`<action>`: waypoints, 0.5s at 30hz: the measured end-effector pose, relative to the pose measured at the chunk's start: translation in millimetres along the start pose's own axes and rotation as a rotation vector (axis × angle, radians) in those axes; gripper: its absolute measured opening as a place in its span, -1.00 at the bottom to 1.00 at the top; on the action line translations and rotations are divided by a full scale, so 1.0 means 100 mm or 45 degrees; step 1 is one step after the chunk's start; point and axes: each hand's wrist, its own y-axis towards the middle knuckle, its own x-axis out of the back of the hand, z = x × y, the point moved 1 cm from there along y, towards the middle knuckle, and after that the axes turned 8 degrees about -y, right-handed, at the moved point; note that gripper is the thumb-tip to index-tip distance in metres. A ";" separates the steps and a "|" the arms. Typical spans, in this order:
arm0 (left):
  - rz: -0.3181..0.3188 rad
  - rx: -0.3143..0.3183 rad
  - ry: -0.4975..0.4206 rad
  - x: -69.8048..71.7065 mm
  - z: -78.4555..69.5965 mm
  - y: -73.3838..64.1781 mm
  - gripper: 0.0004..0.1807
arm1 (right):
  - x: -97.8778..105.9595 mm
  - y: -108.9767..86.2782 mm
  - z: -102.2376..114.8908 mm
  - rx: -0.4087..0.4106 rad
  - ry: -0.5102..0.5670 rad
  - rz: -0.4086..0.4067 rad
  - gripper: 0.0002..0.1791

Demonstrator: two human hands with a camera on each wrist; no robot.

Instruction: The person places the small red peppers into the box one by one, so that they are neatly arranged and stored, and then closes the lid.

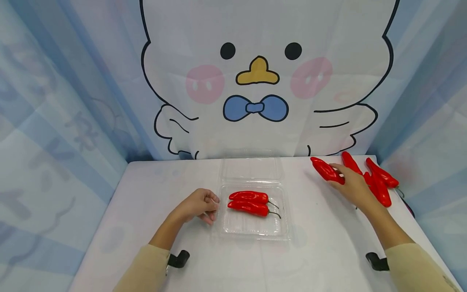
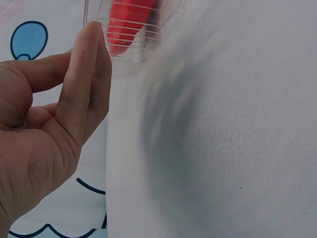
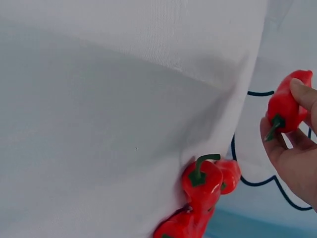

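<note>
My right hand (image 1: 351,184) grips a red chili pepper (image 1: 326,170) near the back right of the table, with thumb and fingers round it. In the right wrist view this held pepper (image 3: 287,102) shows its green stem pointing down. Close by, several more red peppers (image 1: 381,182) lie in a pile. A clear plastic box (image 1: 255,231) stands mid-table with its lid (image 1: 251,169) folded back. Inside it, two red peppers (image 1: 249,209) lie side by side, stems to the right. My left hand (image 1: 202,206) is loosely bent at the box's left side, fingertips right at its edge.
The white-covered table (image 1: 146,194) ends at a backdrop (image 1: 255,138) printed with a cartoon bird. Pale blue curtains (image 1: 54,142) hang on both sides. Black wrist mounts (image 1: 178,258) stick out by both sleeves.
</note>
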 end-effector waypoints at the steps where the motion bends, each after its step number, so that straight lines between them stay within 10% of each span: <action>1: -0.003 -0.002 -0.006 0.00 0.01 0.00 -0.75 | 0.00 -0.01 0.02 0.004 0.000 0.001 -0.11; 15: -0.077 -0.015 -0.079 -0.01 0.02 -0.04 -0.69 | 0.02 -0.17 0.35 0.117 -0.002 0.000 -0.12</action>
